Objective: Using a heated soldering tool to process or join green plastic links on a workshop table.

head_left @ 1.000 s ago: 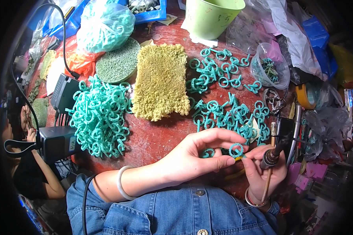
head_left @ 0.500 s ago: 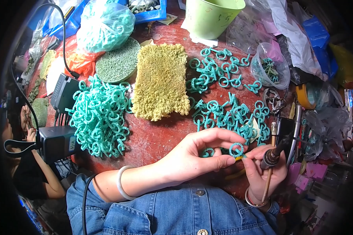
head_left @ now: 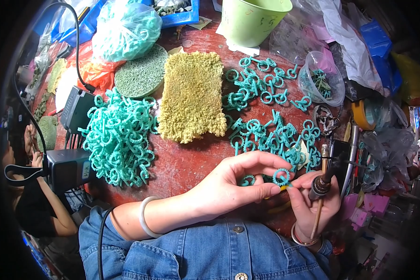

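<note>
A teal beaded ring (head_left: 281,177) is pinched between the thumb and fingers of my left hand (head_left: 240,183), to the right of the middle. My right hand (head_left: 317,200) is closed around a soldering-iron-like tool with a dark handle (head_left: 320,185) and a thin brown rod (head_left: 317,219). Its thumb and forefinger meet close to the ring, where a small yellow piece (head_left: 283,188) shows; what joins it is hidden. Just beyond my hands lies a spread of teal rings with stems (head_left: 266,135).
A large heap of teal rings (head_left: 118,140) lies left of a yellow rough-textured pad (head_left: 192,95). Behind stand a green bucket (head_left: 254,21) and a bag of teal rings (head_left: 126,32). A clear tub (head_left: 321,79) is at right. Black power boxes (head_left: 69,170) with cables sit left. Another person's arm (head_left: 53,210) shows there.
Hardly anything differs. My hands hold nearly the same place, with the ring shifted very slightly upward and the dark-handled tool tilted a little.
</note>
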`<state>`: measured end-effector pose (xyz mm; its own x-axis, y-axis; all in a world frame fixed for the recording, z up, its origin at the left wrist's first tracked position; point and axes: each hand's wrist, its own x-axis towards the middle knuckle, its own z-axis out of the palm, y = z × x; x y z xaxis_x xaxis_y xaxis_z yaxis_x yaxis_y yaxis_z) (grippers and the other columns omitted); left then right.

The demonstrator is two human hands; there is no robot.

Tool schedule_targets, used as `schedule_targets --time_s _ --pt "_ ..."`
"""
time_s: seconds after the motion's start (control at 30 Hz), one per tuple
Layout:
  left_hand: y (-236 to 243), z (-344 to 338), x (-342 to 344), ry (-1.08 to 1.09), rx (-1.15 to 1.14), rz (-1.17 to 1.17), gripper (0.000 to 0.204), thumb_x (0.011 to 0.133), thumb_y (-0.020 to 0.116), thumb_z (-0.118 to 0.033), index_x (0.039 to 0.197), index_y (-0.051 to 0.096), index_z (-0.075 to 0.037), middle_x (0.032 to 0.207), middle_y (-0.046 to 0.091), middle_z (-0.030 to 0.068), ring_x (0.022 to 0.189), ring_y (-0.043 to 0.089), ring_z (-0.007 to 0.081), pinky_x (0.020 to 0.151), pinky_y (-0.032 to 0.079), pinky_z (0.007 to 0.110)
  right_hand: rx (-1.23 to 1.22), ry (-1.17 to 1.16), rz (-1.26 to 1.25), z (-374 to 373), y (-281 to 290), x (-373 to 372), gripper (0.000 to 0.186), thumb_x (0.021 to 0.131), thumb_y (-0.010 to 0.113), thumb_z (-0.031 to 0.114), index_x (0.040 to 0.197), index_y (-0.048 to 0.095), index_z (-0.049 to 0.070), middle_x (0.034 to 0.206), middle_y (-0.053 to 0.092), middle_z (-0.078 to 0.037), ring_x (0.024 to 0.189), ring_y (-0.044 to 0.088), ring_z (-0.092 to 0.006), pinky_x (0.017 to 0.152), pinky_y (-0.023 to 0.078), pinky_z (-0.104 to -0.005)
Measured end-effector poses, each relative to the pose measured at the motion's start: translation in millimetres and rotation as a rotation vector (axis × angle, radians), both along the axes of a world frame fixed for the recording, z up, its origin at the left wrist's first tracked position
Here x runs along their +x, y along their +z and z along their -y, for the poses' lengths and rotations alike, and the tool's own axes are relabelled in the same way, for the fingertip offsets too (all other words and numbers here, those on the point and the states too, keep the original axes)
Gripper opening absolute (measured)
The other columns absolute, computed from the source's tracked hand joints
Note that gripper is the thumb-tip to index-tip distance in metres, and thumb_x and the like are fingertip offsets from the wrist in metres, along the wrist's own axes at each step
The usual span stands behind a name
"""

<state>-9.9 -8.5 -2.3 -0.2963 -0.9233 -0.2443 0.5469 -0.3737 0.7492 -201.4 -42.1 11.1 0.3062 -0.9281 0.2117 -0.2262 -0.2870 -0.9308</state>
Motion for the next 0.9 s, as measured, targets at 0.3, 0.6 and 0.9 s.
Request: schedule_targets --time_s 0.3,0.6,0.9 --pt "0.2 0.2 1.2 -0.001 -0.003 0.007 0.039 0.082 0.065 0.0 0.119 0.055 -0.004 0.109 0.06 0.0032 0.077 0.05 0.0033 0.07 0.045 0.019 0.002 -0.005 0.013 -0.1 -0.1 2.2 0.033 0.068 0.074 -0.005 0.093 0.053 0.002 0.081 0.061 -0.002 0.054 0.041 0.0006 0.048 0.031 -0.014" --pt "3.3 0.2 0.7 0.016 0.016 -0.016 0.039 0.081 0.065 0.001 0.118 0.055 -0.004 0.11 0.06 0.0037 0.077 0.051 0.0033 0.071 0.046 0.019 0.007 -0.005 0.014 -0.3 -0.1 1.9 0.032 0.069 0.073 -0.005 0.093 0.053 0.002 0.08 0.061 -0.001 0.053 0.04 0.0012 0.048 0.031 -0.0139" --pt "-0.1 0.9 -0.8 -0.017 -0.053 0.034 0.051 0.081 0.066 0.0 0.128 0.045 -0.004 0.123 0.056 0.0102 0.067 0.04 0.0016 0.074 0.042 0.019 -0.066 -0.003 -0.004 1.4 -1.2 -2.4 0.029 0.07 0.072 -0.003 0.091 0.052 0.002 0.081 0.059 -0.004 0.067 0.053 -0.0072 0.06 0.042 -0.0193"
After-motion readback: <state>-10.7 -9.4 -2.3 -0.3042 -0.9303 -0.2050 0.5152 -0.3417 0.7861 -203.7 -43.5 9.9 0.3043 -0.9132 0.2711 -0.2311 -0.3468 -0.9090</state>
